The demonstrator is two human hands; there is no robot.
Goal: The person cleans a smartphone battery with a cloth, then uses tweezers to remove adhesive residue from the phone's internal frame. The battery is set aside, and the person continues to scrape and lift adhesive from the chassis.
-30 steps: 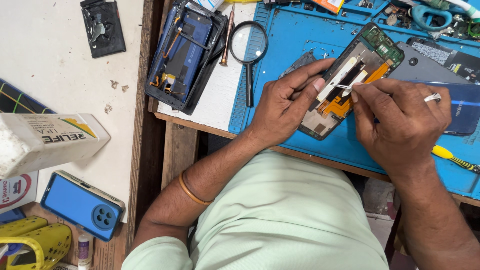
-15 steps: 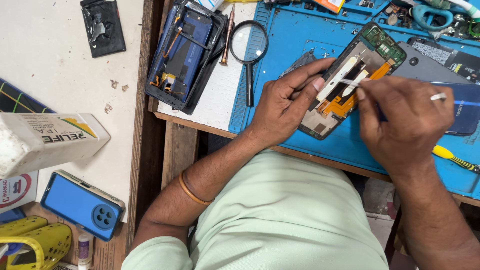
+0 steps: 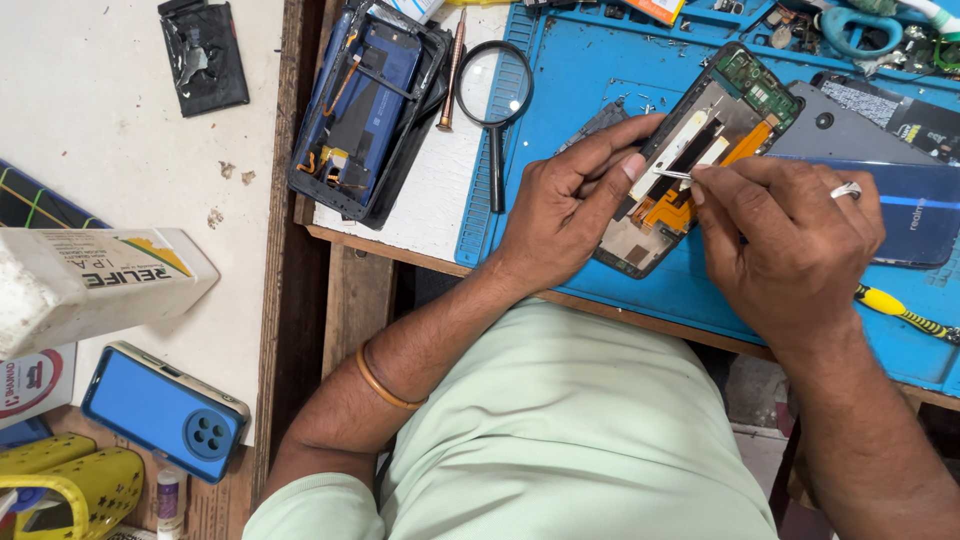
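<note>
Left hand (image 3: 560,215) gripped the opened phone (image 3: 700,150) by its left edge, fingers curled over the frame, thumb pressing near the middle. Phone lay tilted on the blue mat (image 3: 590,70), circuit board end pointing up-right, orange flex visible inside. Right hand (image 3: 790,240) was closed in a pinch on thin tweezers (image 3: 672,175), tip touching the phone's inside just beside the left thumb. Ring on one right finger. A blue back cover (image 3: 915,215) lay just right of the right hand, partly under it. Yellow-handled screwdriver (image 3: 900,310) lay near the right wrist on the mat. Magnifier (image 3: 495,100) sat left of the phone at the mat's edge. Another stripped phone (image 3: 365,105) lay further left, well apart. White bottle (image 3: 90,285) and blue-cased phone (image 3: 165,410) on the far left table.
</note>
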